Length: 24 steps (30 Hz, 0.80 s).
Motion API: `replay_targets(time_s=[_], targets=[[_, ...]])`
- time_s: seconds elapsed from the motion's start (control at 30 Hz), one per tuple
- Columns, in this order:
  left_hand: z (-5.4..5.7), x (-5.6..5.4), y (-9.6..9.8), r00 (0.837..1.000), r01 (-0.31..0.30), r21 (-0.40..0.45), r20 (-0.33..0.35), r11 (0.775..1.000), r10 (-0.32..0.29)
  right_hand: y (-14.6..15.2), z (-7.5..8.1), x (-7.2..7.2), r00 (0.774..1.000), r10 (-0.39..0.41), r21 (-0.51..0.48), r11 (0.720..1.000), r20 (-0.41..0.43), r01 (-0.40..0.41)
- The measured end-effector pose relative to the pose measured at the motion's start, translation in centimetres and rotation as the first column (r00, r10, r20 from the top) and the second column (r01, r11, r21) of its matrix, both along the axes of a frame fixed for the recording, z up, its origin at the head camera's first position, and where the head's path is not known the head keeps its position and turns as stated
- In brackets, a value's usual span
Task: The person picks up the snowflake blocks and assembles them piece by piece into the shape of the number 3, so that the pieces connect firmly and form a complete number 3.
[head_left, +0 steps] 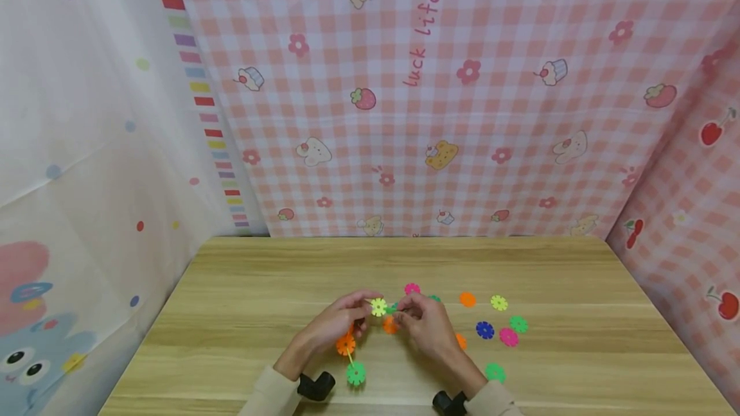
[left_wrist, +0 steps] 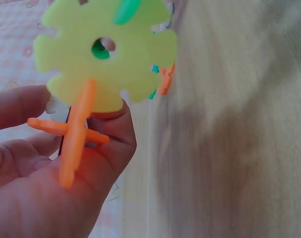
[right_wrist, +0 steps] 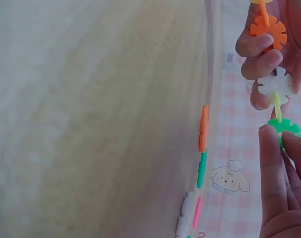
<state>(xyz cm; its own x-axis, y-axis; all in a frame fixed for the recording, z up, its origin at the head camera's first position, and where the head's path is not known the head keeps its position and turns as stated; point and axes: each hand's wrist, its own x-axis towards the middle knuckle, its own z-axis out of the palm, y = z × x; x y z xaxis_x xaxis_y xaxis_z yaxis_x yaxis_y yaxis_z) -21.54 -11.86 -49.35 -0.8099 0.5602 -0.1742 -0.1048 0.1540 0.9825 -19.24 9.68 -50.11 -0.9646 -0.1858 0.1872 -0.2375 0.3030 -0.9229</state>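
My left hand (head_left: 335, 323) grips a chain of slotted plastic flower discs. A white disc (right_wrist: 275, 87) shows between its fingers in the right wrist view, and an orange disc (right_wrist: 268, 32) lies against them. Hanging below that hand are another orange disc (head_left: 345, 344) and a green disc (head_left: 356, 374), joined by a yellow disc (left_wrist: 105, 54) seen large in the left wrist view. Between the hands is a second yellow disc (head_left: 378, 307), meeting a green disc (right_wrist: 284, 127) that my right hand (head_left: 426, 327) pinches between thumb and fingers. Part of the chain is hidden behind the left fingers.
Several loose discs lie on the wooden table (head_left: 260, 275). Among them are a pink disc (head_left: 412, 289) behind the hands, an orange disc (head_left: 390, 325) between them, and a blue disc (head_left: 485, 330) at right. A checked cloth (head_left: 439, 198) hangs behind.
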Motion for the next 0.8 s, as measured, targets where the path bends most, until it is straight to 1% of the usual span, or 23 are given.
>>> replay_targets(time_s=[0.1, 0.37, 0.47, 0.63, 0.73, 0.8], targets=[[0.17, -0.01, 0.02, 1.0, 0.001, -0.003, -0.008, 1.0, -0.001, -0.13, 0.0, 0.05, 1.0, -0.009, -0.02, 1.0, -0.002, 0.009], [0.59, 0.01, -0.06, 0.997, -0.008, -0.049, -0.075, 0.999, 0.004, -0.65, -0.19, 0.21, 1.0, -0.002, -0.081, 0.997, -0.022, 0.0], [0.6, 0.06, -0.1, 0.996, -0.009, -0.052, -0.084, 0.999, 0.004, -0.73, -0.23, 0.18, 1.0, -0.004, -0.093, 0.996, -0.007, 0.004], [0.45, 0.05, -0.14, 0.997, -0.005, -0.036, -0.077, 0.999, 0.002, -0.76, -0.34, 0.13, 0.999, -0.004, -0.133, 0.991, 0.042, 0.01], [0.41, 0.03, -0.16, 0.997, -0.011, -0.033, -0.078, 0.999, 0.008, -0.77, -0.44, 0.06, 0.999, 0.001, -0.134, 0.991, 0.042, 0.005], [0.38, 0.03, -0.16, 0.997, -0.017, -0.033, -0.078, 0.999, 0.014, -0.76, -0.49, -0.03, 1.0, 0.002, -0.113, 0.994, 0.03, 0.002]])
